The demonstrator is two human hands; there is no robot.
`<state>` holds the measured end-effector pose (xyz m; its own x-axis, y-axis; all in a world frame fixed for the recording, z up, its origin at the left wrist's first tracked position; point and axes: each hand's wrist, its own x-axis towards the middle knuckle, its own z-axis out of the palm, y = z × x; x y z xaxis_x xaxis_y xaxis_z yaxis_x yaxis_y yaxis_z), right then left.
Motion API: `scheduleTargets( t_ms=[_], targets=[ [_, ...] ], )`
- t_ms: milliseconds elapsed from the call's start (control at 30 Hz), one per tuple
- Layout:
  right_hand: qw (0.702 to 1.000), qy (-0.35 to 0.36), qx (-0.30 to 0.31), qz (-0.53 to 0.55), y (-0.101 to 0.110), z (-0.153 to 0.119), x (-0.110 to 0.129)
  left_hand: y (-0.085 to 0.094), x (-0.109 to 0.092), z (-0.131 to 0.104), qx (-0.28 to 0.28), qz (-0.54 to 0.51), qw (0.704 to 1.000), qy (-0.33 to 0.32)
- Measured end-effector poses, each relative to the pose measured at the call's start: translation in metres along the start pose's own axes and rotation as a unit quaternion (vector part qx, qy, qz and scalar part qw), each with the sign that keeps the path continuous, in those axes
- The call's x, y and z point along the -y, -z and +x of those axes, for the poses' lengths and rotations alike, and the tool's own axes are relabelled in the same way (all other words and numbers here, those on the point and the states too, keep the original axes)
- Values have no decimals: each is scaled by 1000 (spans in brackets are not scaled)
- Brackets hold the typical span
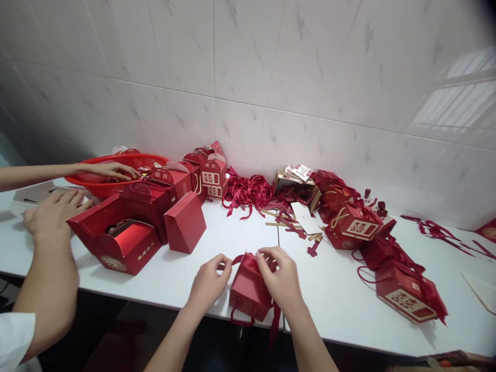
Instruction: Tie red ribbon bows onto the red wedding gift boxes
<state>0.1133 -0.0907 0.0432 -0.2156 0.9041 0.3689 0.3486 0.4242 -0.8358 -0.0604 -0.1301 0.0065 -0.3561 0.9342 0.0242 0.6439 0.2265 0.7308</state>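
At the left edge of the table [174, 279], saw two hands of another person: one hand [50, 217] lying flat, the far hand [112, 170] reaching into the red basket [116, 160]. Just beside them, found the big open boxes [120, 243] and a small plain box [185, 222] standing alone.

At the middle of the front edge, found the gift box [250, 292], sitting partly past the edge. Held from both sides. Left hand [209, 284] pinched shut on its top left corner. Right hand [281, 281] closed over the top from the other side, fingers curled down on the flap. Saw a ribbon tail [276, 320] hanging from it, below the table edge.

Further back, by the wall, noticed a ribbon pile [248, 191]. Toward the right corner, counted finished boxes [406, 299], one close to the front edge.

Likely troubles, judged from this:
- Could have dropped off the front edge if either pinch got loose, with so little table under it.
- Could have bent or creased the thin card by squeezing too hard.
- Could have snagged the hanging tail on the edge and pulled the top crooked.
- Could have bumped elbows with the other person and knocked the big boxes.
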Motion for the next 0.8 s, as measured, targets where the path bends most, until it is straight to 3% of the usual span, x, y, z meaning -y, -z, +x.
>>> scheduleTargets(
  t_ms=[67, 133, 200, 267, 333, 433, 500, 600, 700, 800],
  targets=[
    [995, 28, -92, -2, 16, -10, -8, 13, 21, 7, -25, 92, 993, 75],
    [990, 11, -143, -4, 34, -24, -21, 32, 44, 13, -50, 134, 981, 135],
    [991, -46, -124, 10, 48, -40, -35, 50, 63, 14, -67, 174, 962, 201],
    [993, -104, -50, 39, 55, -56, -44, 61, 70, 10, -103, 169, 954, 225],
    [988, -134, 34, 63, 52, -67, -46, 61, 66, 2, -107, 92, 976, 166],
    [979, -153, 107, 82, 37, -73, -43, 40, 44, -12, 4, -96, 995, 19],
    [976, -169, 92, 98, 27, -70, -44, 22, 29, -17, 80, -174, 982, -5],
    [963, -212, 11, 165, 19, -61, -52, 1, 15, -14, 81, -268, 960, 7],
    [922, -244, -57, 296, 19, -53, -54, -3, 7, -3, 43, -419, 905, 56],
    [879, -235, -123, 397, 26, -46, -48, 9, -2, 5, 24, -579, 810, 95]
  ],
)
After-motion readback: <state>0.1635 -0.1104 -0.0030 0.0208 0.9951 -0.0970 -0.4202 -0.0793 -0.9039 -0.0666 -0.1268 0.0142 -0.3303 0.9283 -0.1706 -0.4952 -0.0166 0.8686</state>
